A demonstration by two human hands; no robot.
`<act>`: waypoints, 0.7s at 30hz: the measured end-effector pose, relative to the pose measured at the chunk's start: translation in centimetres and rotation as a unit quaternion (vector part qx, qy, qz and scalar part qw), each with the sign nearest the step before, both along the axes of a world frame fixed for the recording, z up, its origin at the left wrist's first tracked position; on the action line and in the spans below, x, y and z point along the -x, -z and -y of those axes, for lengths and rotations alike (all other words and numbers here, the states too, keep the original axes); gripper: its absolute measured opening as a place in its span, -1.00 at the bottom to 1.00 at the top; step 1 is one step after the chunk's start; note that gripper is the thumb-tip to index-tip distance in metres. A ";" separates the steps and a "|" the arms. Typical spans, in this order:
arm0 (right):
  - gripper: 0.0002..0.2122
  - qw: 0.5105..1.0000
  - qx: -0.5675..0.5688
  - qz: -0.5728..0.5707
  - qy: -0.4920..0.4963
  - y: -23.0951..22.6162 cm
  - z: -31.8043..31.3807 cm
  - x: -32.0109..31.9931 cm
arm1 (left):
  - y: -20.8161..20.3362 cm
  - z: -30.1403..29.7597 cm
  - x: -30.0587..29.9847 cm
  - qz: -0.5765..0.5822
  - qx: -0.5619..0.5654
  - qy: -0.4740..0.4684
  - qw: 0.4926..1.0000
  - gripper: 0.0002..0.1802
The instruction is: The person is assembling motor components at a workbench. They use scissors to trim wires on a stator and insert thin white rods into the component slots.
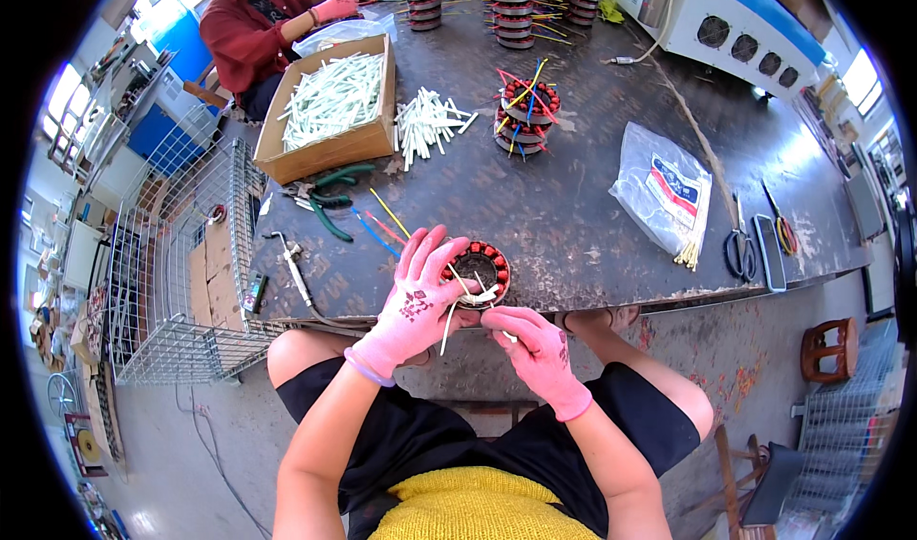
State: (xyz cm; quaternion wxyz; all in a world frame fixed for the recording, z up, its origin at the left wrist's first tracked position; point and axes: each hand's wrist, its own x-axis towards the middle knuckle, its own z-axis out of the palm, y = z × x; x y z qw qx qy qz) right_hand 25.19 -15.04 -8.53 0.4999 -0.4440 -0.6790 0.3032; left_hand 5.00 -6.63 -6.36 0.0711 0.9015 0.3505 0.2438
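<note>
My left hand, in a pink glove, is closed on a ring-shaped motor stator with red coil windings, at the table's front edge. Yellow, red and blue lead wires stick out past its fingers to the far left. White strips lie across the stator's near side, and the tail of a white cable tie hangs below my left hand. My right hand, also gloved in pink, pinches at the stator's near rim; a small white end shows between its fingers, mostly hidden.
Behind my left hand lie green-handled pliers, a cardboard box of white tubes and a loose tube pile. Stacked stators stand farther back. To the right are a plastic bag, scissors and a phone. A co-worker sits far left.
</note>
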 end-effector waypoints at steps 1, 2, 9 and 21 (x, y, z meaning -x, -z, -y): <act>-0.80 0.999 0.033 -0.028 -0.001 0.2 -0.2 0.1 | 0.0 0.2 -0.2 0.009 0.009 -0.012 1.000 -0.55; -0.81 0.996 0.067 -0.057 -0.001 0.5 -0.3 0.1 | 0.1 0.4 -0.4 0.018 0.017 -0.024 0.999 -0.54; -0.86 0.893 0.261 -0.365 -0.024 0.4 -1.1 0.3 | 1.0 1.2 -1.3 0.094 0.056 -0.074 0.991 -0.53; -0.91 0.965 0.177 -0.194 -0.021 1.1 -1.7 0.6 | 1.1 0.8 -0.9 0.101 0.003 -0.037 0.994 -0.29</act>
